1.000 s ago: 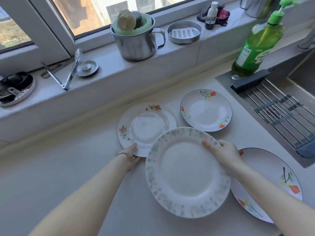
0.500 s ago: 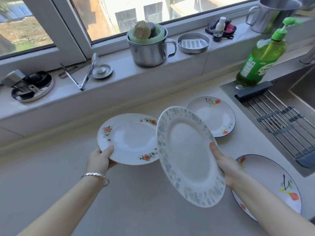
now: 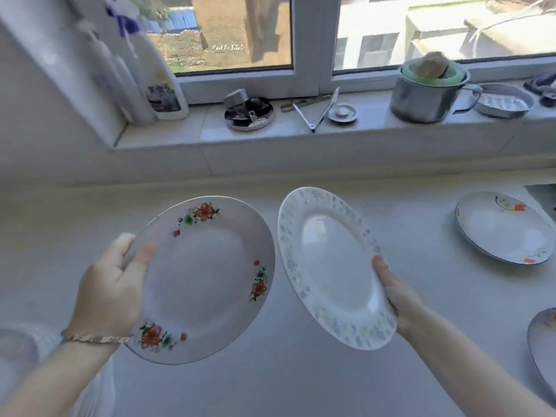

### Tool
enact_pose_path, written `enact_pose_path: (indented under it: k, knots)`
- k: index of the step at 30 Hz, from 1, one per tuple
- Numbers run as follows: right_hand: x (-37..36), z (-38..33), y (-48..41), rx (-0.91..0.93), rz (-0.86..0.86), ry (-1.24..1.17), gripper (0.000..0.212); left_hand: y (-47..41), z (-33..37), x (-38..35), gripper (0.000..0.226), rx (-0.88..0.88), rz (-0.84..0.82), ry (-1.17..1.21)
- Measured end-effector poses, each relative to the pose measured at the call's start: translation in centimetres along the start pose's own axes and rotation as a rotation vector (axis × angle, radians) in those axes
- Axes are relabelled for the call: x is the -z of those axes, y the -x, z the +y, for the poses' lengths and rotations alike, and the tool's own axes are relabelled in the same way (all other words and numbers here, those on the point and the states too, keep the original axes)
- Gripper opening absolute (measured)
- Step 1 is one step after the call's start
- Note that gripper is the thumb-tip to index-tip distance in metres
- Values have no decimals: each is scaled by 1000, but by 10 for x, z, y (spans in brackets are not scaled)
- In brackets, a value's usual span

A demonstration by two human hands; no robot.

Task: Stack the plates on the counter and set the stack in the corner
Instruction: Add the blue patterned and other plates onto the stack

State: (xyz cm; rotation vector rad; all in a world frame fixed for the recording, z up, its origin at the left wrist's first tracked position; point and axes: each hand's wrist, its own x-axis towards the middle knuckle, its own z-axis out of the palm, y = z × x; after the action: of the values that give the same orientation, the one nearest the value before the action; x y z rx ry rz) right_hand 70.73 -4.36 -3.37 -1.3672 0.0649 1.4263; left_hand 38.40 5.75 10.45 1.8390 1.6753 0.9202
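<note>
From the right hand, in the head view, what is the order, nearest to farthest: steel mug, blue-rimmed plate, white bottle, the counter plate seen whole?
1. Blue-rimmed plate, held in the right hand.
2. Counter plate, lying to the right.
3. Steel mug, on the sill, right part.
4. White bottle, at the sill's far left end.

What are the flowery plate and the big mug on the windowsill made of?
The flowery plate looks like glazed ceramic, maybe porcelain: it is white and glossy, with printed red flowers. The mug looks like stainless steel, because its grey sides are shiny and reflective.
</note>
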Motion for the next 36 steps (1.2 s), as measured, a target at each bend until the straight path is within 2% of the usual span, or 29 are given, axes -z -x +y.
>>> enact_pose_path:
  k: [3, 6, 11, 14, 17, 18, 19, 21, 22, 24, 25, 27, 28, 30, 33, 36]
  knots:
    - [-54, 26, 2, -5, -35, 23, 31, -2, -37, 58, 30, 82, 129, 28]
    - [-113, 59, 5, -18, -107, 47, 38, -5, -78, 117, 25, 191, 193, 82]
    - [-202, 111, 12, -60, -196, 90, 36, -3, -141, 201, 23, 297, 249, 163]
    - [-240, 137, 10, -75, -217, 136, 44, 1, -178, 237, 28, 395, 281, 209]
    - [-267, 158, 9, -98, -195, 216, 45, 11, -208, 262, 21, 534, 298, 315]
    - [-273, 163, 8, -101, -200, 241, 48, 15, -216, 266, 20, 578, 299, 357]
    - [-281, 167, 9, -85, -203, 274, 60, 21, -223, 268, 20, 626, 303, 397]
    - [-287, 171, 6, -91, -165, 342, 101, 30, -235, 267, 20, 699, 281, 453]
    - [-292, 172, 5, -105, -149, 369, 104, 34, -243, 265, 20, 736, 274, 476]
    - [-301, 171, 10, -104, -164, 381, 82, 41, -256, 260, 17, 788, 258, 503]
    - [-305, 170, 9, -115, -155, 394, 84, 42, -262, 256, 16, 807, 248, 502]
    - [-308, 170, 4, -109, -112, 434, 112, 44, -274, 248, 20, 824, 231, 490]
    - [-309, 172, 3, -108, -113, 420, 117, 44, -278, 245, 19, 829, 226, 487]
    - [-314, 174, 7, -106, -139, 424, 110, 44, -283, 239, 16, 837, 224, 471]
    - [-319, 176, 20, -109, -148, 394, 63, 46, -291, 233, 20, 847, 195, 453]
    - [-313, 181, 18, -102, -103, 385, 56, 50, -303, 234, 32, 792, 150, 281]
